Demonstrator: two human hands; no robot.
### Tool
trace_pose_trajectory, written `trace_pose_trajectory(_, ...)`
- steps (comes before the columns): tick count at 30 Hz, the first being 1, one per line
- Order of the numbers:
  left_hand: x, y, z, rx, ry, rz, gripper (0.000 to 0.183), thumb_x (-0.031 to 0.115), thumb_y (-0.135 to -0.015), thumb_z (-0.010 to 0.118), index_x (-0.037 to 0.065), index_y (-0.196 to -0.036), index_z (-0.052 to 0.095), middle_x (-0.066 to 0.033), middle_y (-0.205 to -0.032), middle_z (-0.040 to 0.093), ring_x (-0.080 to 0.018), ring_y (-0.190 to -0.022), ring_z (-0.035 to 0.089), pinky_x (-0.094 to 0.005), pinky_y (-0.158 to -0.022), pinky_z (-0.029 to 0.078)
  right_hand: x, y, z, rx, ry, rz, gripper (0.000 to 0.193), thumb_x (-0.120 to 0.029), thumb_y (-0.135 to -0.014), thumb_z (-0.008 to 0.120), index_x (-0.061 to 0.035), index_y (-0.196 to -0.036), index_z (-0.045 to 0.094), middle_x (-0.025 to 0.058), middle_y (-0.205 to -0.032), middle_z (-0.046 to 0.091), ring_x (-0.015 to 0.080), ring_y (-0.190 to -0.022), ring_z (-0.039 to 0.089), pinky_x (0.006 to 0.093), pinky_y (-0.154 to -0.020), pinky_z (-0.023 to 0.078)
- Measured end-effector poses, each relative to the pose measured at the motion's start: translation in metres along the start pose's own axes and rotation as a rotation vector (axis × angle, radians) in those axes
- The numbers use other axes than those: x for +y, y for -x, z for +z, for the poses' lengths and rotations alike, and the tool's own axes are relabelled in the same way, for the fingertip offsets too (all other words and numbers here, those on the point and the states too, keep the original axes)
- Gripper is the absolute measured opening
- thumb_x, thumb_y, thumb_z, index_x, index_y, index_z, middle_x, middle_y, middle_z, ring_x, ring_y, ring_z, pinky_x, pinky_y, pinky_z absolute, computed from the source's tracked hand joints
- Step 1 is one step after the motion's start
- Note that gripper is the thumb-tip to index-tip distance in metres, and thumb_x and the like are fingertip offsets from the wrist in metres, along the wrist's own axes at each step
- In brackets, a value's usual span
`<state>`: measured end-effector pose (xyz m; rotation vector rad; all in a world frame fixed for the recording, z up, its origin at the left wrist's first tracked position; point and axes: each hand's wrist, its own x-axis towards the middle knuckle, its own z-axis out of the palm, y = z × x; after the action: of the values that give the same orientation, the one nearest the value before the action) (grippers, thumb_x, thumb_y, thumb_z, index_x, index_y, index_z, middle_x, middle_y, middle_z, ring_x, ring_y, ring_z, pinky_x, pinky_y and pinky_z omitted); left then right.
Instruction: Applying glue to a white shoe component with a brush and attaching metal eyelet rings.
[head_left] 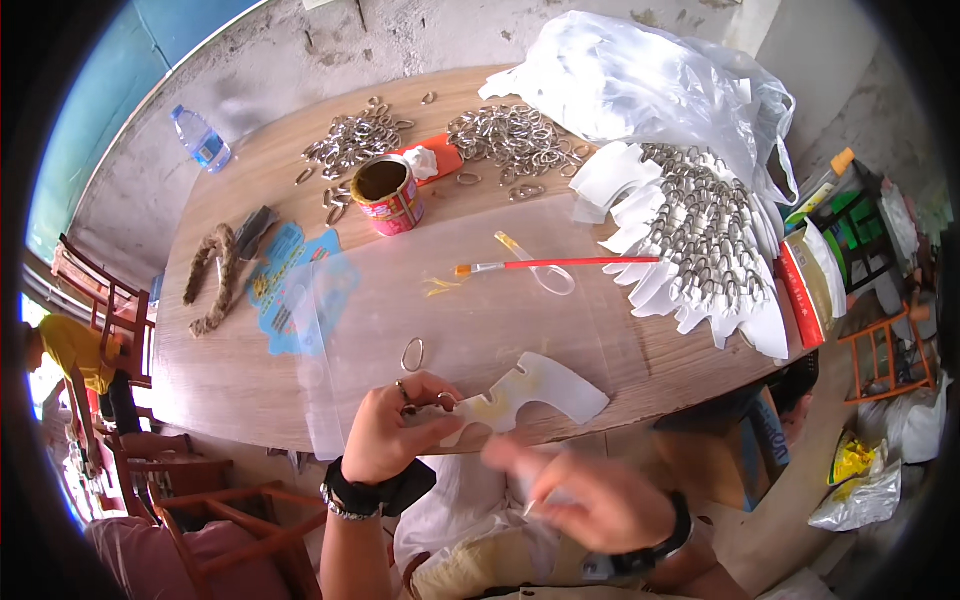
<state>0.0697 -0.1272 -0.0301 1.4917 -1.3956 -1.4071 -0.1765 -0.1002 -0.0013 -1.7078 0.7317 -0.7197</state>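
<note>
My left hand (392,425) is closed at the near edge of the table, its thumb and fingers pinching the left end of a white cut-out piece (565,388). The piece has scalloped notches and yellowish smears. A small metal bit shows at those fingertips, too small to tell clearly. Just beyond the hand, an oval metal ring (412,354) rests on a clear plastic sheet (390,300). My right hand (605,498) is blurred below the piece, fingers curled, with a thin pale sliver at the fingertips. A red-handled paintbrush (560,264) lies across a clear plastic spoon (553,280).
An open tin (387,195) stands between heaps of metal rings (355,138). On the right are stacked white pieces with rings (700,230) and a plastic bag (640,80). A water bottle (200,138), a fuzzy brown loop (212,275) and a blue card (285,280) lie left.
</note>
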Motion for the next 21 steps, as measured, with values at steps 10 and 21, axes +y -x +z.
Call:
trace_pose_trajectory(10, 0.007, 0.002, -0.002, 0.003, -0.026, -0.008, 0.019, 0.007, -0.075, 0.072, 0.003, -0.092, 0.065, -0.0001, -0.082, 0.061, -0.0064, -0.076, 0.055, -0.0219, -0.069, 0.043, 0.009, -0.005, 0.003, -0.002, 0.118, 0.121, 0.011, -0.007, -0.085, 0.064, -0.0040, -0.090, 0.055, 0.0121, -0.117, 0.065, 0.0245, -0.096, 0.066, 0.0312, -0.077, 0.051)
trace_pose_trajectory(21, -0.004, 0.000, -0.004, -0.022, -0.007, 0.084, 0.017, 0.007, -0.075, 0.071, 0.002, -0.091, 0.065, 0.0008, -0.080, 0.061, -0.0068, -0.074, 0.055, -0.0225, -0.068, 0.045, 0.012, -0.023, -0.020, 0.357, -0.013, 0.143, 0.007, -0.004, -0.080, 0.070, 0.0002, -0.083, 0.065, 0.0070, -0.082, 0.069, 0.0116, -0.074, 0.062, 0.0243, -0.069, 0.048)
